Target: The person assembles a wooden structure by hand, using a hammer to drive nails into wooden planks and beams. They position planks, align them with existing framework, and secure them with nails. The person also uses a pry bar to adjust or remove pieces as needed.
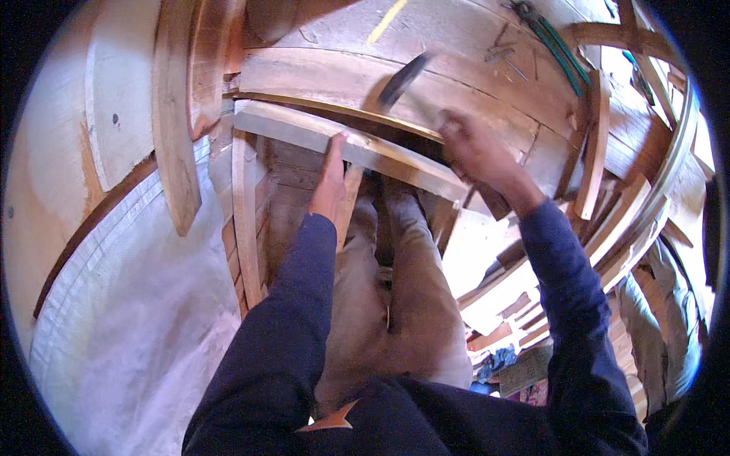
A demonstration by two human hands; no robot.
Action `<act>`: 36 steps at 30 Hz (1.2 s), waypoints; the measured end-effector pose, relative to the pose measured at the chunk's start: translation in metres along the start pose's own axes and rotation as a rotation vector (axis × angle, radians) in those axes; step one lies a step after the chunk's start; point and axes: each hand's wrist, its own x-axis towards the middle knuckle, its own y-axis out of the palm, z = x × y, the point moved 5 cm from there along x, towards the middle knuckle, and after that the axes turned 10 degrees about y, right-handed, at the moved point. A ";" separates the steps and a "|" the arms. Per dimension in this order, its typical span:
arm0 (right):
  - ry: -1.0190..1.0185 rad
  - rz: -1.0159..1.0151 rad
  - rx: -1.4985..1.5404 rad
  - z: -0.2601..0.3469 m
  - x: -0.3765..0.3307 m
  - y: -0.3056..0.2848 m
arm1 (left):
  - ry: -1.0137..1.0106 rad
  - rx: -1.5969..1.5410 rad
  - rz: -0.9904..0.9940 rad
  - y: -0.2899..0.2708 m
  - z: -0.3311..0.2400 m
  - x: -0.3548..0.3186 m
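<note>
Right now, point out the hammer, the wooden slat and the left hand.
hammer (pixel 403 80), head view, on its blurred dark head.
wooden slat (pixel 380 156), head view, on its pale top face.
left hand (pixel 331 182), head view, on the back of the hand.

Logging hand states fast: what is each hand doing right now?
Left hand: fingers flat on the wooden batten, steadying it.
Right hand: closed around the hammer.

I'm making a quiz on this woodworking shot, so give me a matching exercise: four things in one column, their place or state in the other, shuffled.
Things:
1. left hand
2. right hand
3. hammer
4. green-handled pliers

Places or states:
A. lying on the boards, upper right
B. blurred, raised over the plank
C. resting on the pale plank
D. gripping the hammer's handle

Pairs: 1-C, 2-D, 3-B, 4-A
</note>
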 end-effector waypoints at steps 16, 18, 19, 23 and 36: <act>-0.415 -0.264 -0.237 -0.006 0.034 0.019 | -0.018 -0.065 0.033 0.005 0.003 0.012; -0.265 0.051 -0.339 0.015 0.014 0.023 | -0.078 -0.123 0.040 -0.005 0.008 0.011; -0.017 0.111 -0.235 0.038 0.004 0.011 | -0.048 -0.088 0.024 -0.009 0.001 0.010; -0.200 -0.640 0.153 0.023 0.007 -0.007 | -0.013 -0.022 0.010 0.013 -0.007 -0.004; -0.022 0.162 -0.302 0.012 0.014 0.018 | 0.261 0.046 0.195 0.010 0.020 0.000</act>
